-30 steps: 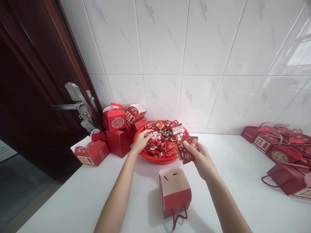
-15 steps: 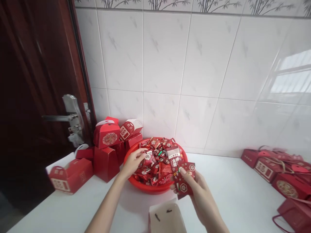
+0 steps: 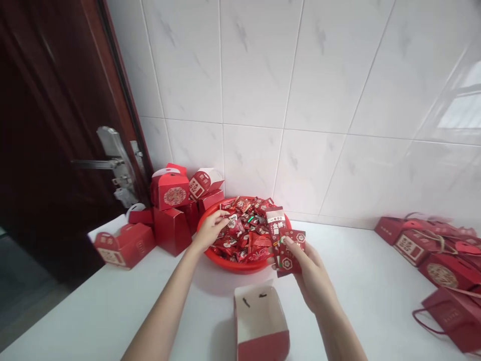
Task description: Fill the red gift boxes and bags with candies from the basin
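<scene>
My right hand is closed round several flat red packets with gold and white print, fanned out with the thumb on top. They overlap the right rim of a round red plastic basin, heaped with red-wrapped candies. Over the basin's left rim reaches my left hand, its thumb and fingers pinched at the edge of a wrapped candy with a white character on it. In front of the basin lies an open red paper box, its pale inside flap facing up.
Red gift boxes are stacked at the left by a dark wooden door with a metal handle. More red boxes with cords line the right side of the white table. A tiled wall stands behind.
The view has tilted down, so the table things sit higher and more of the open box shows. Both hands keep nearly the same place at the basin; the right still holds its packets.
</scene>
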